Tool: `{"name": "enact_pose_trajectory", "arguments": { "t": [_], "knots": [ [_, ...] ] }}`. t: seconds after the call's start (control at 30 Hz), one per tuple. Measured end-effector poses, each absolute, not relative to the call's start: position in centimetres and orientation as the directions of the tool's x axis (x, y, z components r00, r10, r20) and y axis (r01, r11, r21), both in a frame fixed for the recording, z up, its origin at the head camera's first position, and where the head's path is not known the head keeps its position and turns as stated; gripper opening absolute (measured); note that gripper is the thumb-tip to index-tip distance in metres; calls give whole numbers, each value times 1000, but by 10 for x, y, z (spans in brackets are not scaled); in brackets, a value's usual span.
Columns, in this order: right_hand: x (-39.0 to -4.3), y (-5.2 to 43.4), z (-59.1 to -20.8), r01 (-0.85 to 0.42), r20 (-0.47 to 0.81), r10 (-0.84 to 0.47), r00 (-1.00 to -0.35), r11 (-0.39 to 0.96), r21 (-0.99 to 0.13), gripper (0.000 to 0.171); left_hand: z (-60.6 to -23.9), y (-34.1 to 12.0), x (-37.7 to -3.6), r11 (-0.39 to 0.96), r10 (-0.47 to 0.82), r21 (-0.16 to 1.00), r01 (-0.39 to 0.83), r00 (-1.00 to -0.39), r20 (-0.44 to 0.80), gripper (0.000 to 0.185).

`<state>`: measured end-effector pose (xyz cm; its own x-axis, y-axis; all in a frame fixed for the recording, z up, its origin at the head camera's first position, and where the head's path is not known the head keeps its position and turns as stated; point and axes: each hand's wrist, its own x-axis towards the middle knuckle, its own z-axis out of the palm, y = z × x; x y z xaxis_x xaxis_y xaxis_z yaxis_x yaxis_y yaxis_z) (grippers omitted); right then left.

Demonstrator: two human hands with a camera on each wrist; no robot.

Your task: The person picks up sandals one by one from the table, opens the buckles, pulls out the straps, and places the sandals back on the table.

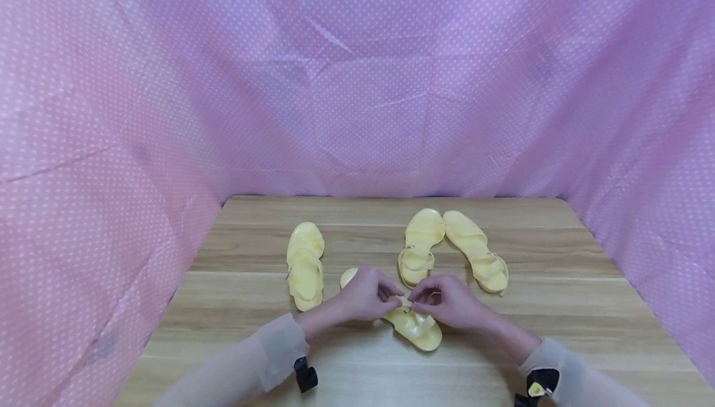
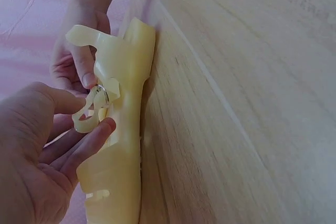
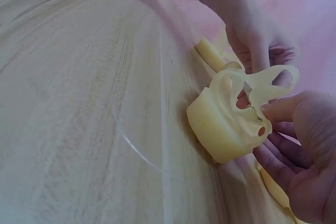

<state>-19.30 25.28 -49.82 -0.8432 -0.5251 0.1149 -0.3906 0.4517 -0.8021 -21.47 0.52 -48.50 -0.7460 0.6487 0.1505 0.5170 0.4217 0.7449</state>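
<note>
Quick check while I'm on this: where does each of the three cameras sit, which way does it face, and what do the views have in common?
Head: above, facing forward and down at the table; both hands, left hand and right hand, with sleeves, work the near sandal.
Left wrist: low beside the tabletop, looking along the sandal; both hands pinch its strap.
Right wrist: low from the opposite side, at the sandal's heel end; both hands show.
Shared: the sandal, both hands.

Glossy yellow plastic sandal [image 1: 416,326]; matt wood-grain table [image 1: 558,252]; dotted pink cloth [image 1: 357,84].

Three yellow sandals [image 1: 305,264] — wooden table [image 1: 558,252], pink cloth [image 1: 357,84]
</note>
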Motion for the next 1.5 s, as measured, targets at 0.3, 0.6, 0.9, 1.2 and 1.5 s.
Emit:
{"name": "enact_pose_trajectory", "arguments": {
  "t": [0.3,0.6,0.9,1.2,1.5],
  "knots": [
    [-193,253,-497,-398,116,-552,-826,425,-813,13,-487,8,-216,408,685,693,595,-701,199,8],
    [-193,255,-498,-371,98,-539,-837,427,-825,14,-488,3,-216,406,668,718,566,-720,190,6],
    [-190,253,-497,-371,107,-517,-849,439,-818,13,-486,0,-216,414,672,712,567,-718,181,4],
    [-189,252,-495,-345,86,-506,-858,445,-826,15,-486,-5,-215,389,651,754,529,-737,180,6],
    [-192,257,-494,-342,102,-505,-857,411,-845,10,-476,11,-213,349,571,768,537,-772,280,12]
  ]
}}
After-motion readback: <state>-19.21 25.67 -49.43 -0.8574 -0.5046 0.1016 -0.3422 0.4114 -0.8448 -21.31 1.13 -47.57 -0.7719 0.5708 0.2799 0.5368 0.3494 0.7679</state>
